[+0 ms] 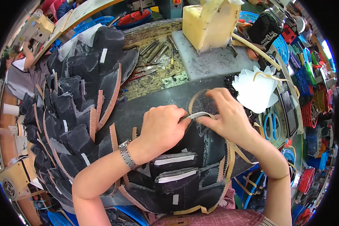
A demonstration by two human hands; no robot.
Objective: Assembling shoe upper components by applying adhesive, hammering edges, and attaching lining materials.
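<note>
My left hand, with a metal-band watch at its wrist, is closed. Its thumb and fingertips pinch the end of a narrow tape at the upper edge of a black panel. Opposite it, my right hand is closed on the same tape between thumb and fingers, and a beige loop of it curls up behind. The panel lies towards my body, with white strips and pinked tan edges on it. More beige tape hangs along its right side. The exact grip of the left fingertips is partly hidden.
Overlapping black pieces cover the left side. Beyond lie hand tools and a pale yellow block on a grey slab. White scalloped sheets and blue-handled scissors sit right. A co-worker is far left.
</note>
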